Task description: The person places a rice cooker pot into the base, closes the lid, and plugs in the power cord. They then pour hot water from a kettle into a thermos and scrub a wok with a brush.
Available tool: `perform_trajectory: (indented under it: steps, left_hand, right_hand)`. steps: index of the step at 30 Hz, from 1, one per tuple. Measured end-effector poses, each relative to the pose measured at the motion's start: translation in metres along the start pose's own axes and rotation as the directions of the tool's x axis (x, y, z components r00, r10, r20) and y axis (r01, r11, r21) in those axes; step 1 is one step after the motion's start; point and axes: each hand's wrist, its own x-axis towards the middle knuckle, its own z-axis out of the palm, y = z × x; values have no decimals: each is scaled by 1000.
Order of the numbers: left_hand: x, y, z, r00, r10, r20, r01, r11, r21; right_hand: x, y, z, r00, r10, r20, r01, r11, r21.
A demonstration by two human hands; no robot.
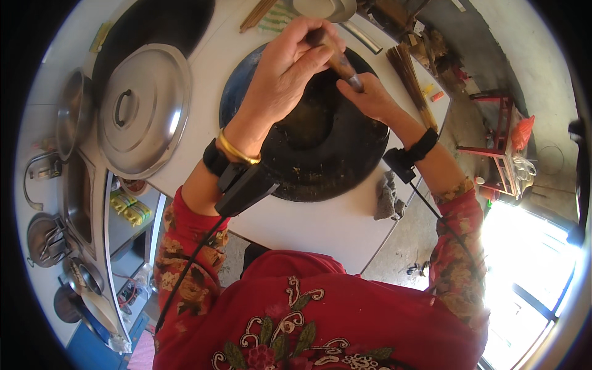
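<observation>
My left hand [289, 76] is closed around the upper part of a brown wooden handle [341, 64] with a metal collar at its lower end. My right hand [370, 99] grips that collar end; what joins on beyond it is hidden. Both hands are over a large dark wok [333, 152] set in the white counter [296, 229]. A brownish patch shows in the wok's bottom, partly behind my left wrist. Right of the wok lies a bamboo whisk brush [414, 83], and near its lower right rim a grey cloth [389, 196].
A metal lid [148, 111] rests left, partly over a second wok [159, 30]. Bundled chopsticks [256, 14], a striped cloth [277, 18] and a metal pan [323, 8] lie at the far edge. A sink [78, 199] is at left, a red stool [497, 148] at right.
</observation>
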Motion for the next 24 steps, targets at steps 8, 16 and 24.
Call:
perform_trajectory:
  steps: [8, 16, 24]
  left_hand:
    - [27, -26, -7, 996, -73, 45, 54, 942, 332]
    - [49, -27, -3, 917, -400, -2, 400, 916, 27]
    - [68, -33, -10, 904, -427, -6, 426, 902, 63]
  right_hand:
    - [-13, -17, 85, 949, 313, 39, -278, 772, 572]
    - [-16, -11, 44, 904, 426, -41, -375, 834, 405]
    - [-7, 7, 55, 909, 407, -92, -352, 867, 353]
